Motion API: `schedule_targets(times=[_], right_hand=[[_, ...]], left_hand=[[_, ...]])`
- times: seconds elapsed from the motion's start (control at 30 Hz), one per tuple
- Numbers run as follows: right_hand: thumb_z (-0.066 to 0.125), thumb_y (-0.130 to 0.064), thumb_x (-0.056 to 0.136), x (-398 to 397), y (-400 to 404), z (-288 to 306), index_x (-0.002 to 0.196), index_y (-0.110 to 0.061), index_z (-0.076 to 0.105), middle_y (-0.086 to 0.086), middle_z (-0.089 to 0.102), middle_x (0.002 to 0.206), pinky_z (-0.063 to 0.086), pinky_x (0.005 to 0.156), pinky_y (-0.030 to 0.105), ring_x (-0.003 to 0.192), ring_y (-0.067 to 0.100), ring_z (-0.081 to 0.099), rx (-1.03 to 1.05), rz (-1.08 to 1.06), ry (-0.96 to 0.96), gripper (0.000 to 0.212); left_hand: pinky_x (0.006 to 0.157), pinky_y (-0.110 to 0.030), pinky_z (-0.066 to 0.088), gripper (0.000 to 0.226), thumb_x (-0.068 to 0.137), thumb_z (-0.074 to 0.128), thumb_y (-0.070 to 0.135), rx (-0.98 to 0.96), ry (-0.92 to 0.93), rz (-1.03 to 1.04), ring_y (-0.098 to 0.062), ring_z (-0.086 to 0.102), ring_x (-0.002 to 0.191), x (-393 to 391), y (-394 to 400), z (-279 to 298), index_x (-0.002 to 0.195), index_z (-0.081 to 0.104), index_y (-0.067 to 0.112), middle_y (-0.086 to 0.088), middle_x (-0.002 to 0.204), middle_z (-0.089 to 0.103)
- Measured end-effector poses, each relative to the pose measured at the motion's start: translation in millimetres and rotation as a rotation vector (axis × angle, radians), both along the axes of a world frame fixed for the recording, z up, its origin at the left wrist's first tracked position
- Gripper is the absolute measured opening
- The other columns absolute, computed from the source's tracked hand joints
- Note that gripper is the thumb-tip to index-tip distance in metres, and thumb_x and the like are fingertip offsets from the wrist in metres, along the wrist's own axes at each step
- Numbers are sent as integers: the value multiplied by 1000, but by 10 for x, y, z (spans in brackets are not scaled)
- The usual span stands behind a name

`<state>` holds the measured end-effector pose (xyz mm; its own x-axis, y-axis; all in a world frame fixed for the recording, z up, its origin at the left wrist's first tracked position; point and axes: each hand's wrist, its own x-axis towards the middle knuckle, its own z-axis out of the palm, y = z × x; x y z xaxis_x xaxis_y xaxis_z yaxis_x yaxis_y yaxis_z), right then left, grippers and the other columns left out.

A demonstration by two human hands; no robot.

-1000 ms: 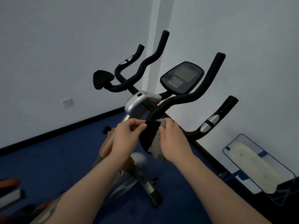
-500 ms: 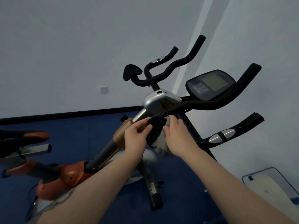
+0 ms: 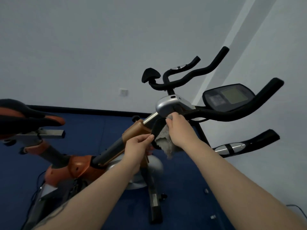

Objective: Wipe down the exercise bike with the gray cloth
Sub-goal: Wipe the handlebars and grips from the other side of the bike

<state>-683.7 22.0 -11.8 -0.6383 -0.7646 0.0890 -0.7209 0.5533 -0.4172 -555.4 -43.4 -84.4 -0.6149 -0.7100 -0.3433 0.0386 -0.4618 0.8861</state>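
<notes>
There was one view only, from a wide-angle camera worn on the person's head. It looked forward and somewhat down along both bare forearms, which ran up from the bottom edge toward the middle of the frame. The left hand and right hand sat close before the lens, at the exercise bike handlebar stem. The camera stood near the bike, roughly beside it: the saddle lay at the left edge, the console at the right. White walls filled the upper half, blue floor the lower. Straight lines bowed toward the edges.
</notes>
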Motion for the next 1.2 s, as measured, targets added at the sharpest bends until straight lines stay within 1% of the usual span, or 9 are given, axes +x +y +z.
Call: schedule_targets(times=[0.1, 0.17, 0.3, 0.4, 0.53, 0.67, 0.87, 1.03, 1.2], right_hand=[[38, -32, 103, 53, 107, -60, 130, -13, 42, 12, 48, 122, 36, 78, 32, 105, 26, 50, -5, 2, 16, 33], [39, -33, 103, 60, 239, -84, 134, -14, 36, 13, 46, 124, 35, 77, 33, 102, 26, 49, 45, 6, -12, 36], [38, -33, 104, -27, 75, 53, 114, -12, 43, 11, 53, 115, 37, 68, 32, 92, 23, 53, 104, 39, -37, 24], [36, -32, 104, 16, -18, 48, 114, -12, 45, 10, 54, 112, 39, 72, 34, 93, 24, 53, 69, 42, 51, 25], [39, -33, 103, 33, 173, -43, 127, -13, 39, 10, 49, 118, 38, 74, 33, 91, 19, 46, 70, 7, -16, 32], [37, -32, 104, -41, 34, 37, 116, -12, 41, 9, 55, 108, 37, 68, 33, 84, 19, 51, 106, 22, -73, 24], [39, -33, 103, 44, 187, -75, 119, -15, 42, 3, 50, 105, 33, 62, 28, 80, 13, 49, -45, -47, -142, 25], [37, -33, 104, -10, 56, 22, 113, -13, 41, 7, 52, 105, 40, 70, 35, 87, 21, 54, 68, 9, -90, 22], [38, -34, 103, 81, 179, -55, 114, -20, 42, 1, 52, 104, 40, 70, 32, 85, 12, 52, -68, -59, -136, 18]], left_hand=[[59, -21, 55, 10, 93, 65, 16, 13, 6, -7, -8, 69, 62, 37, 22, -1, 99, 73, 17, 2, 73, 74], [62, -22, 56, 11, 92, 67, 17, 18, -13, -21, -8, 69, 62, 57, 8, -8, 101, 74, 15, 1, 75, 75], [58, -19, 54, 8, 90, 68, 18, -38, -46, -38, -7, 69, 63, 71, -33, 7, 95, 75, 17, 3, 75, 75], [52, -15, 51, 8, 90, 68, 15, -63, -42, -30, -6, 67, 57, 73, -31, 40, 87, 75, 18, 3, 71, 74], [53, -16, 52, 7, 90, 68, 15, -47, -48, -55, -7, 67, 59, 84, -48, 52, 89, 76, 17, 2, 74, 75], [49, -12, 48, 6, 90, 68, 15, -109, -78, -70, -4, 67, 58, 86, -71, 69, 91, 74, 17, 8, 71, 74], [54, -14, 49, 6, 90, 69, 15, -173, -104, -109, -7, 69, 62, 102, -109, 88, 93, 74, 16, 9, 76, 75], [54, -13, 49, 5, 88, 70, 17, -230, -139, -151, -6, 69, 63, 79, -184, 64, 90, 75, 19, 10, 76, 75], [54, -12, 48, 7, 84, 74, 12, -296, -136, -221, -4, 69, 63, 64, -318, 88, 90, 73, 16, 6, 73, 73]])
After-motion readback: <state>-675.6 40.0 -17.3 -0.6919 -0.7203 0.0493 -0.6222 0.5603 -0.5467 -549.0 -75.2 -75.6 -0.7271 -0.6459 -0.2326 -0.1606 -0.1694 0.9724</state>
